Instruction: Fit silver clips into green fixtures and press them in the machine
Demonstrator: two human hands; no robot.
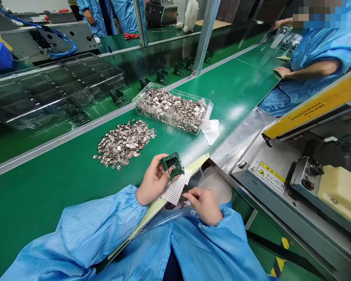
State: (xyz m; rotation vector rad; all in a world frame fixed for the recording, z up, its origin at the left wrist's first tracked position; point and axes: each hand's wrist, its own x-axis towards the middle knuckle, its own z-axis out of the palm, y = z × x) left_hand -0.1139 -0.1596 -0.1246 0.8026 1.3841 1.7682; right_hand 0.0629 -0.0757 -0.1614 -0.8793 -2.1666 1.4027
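L hand (pixel 153 181) holds green frame (pixel 179 168); R hand (pixel 206 205) pinches narrow by silver sheet (pixel 175 189) (can't tell if w/ a pc), prob. needing fine fingertip ctrl.

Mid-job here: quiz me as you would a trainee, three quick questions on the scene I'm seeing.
1. True or false: the left hand holds the green square frame.

2. Multiple choice: small metal pieces lie heaped beside the clear box, on a work surface of which colour?
A) White
B) Green
C) Yellow

3. Fill in the missing word: the English text at the bottom of the warning label on the right reads "INJURE ____".

Key: 1. True; 2. B; 3. HAND
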